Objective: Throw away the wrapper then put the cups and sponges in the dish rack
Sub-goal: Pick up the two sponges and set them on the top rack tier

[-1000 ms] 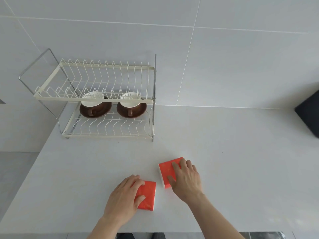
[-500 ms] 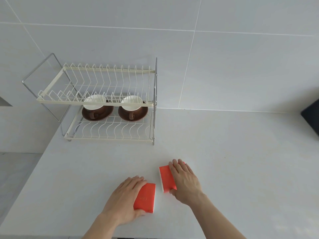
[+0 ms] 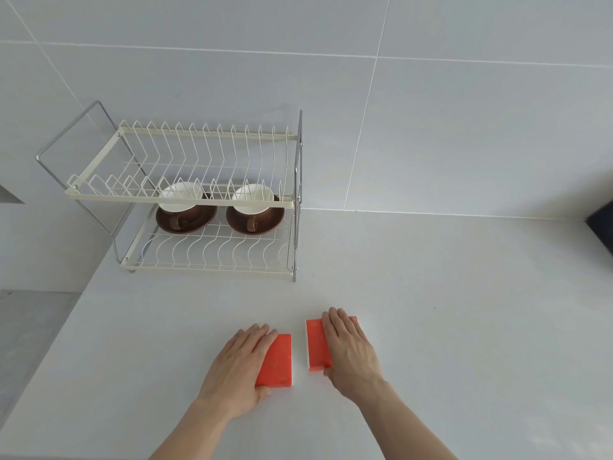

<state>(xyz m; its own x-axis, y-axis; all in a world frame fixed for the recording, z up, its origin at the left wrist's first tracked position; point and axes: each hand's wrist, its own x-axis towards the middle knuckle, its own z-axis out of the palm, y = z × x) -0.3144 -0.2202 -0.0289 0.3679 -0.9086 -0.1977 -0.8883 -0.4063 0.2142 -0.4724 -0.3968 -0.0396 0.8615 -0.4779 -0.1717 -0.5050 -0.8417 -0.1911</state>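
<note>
My left hand (image 3: 240, 366) grips left sponge (image 3: 277, 361); right hand (image 3: 351, 351) grips right sponge (image 3: 316, 346). Dish rack (image 3: 185, 197) at 11 o'clock, both cups (image 3: 180, 197) on lower shelf.

Dark object (image 3: 602, 227) cut off at right edge.

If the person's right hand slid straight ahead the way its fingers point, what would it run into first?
The right hand lies flat on an orange sponge, fingers aimed slightly left toward the wall. The bare counter ahead looks free; it would probably pass right of the dish rack and reach the tiled wall, though depth is uncertain.
</note>
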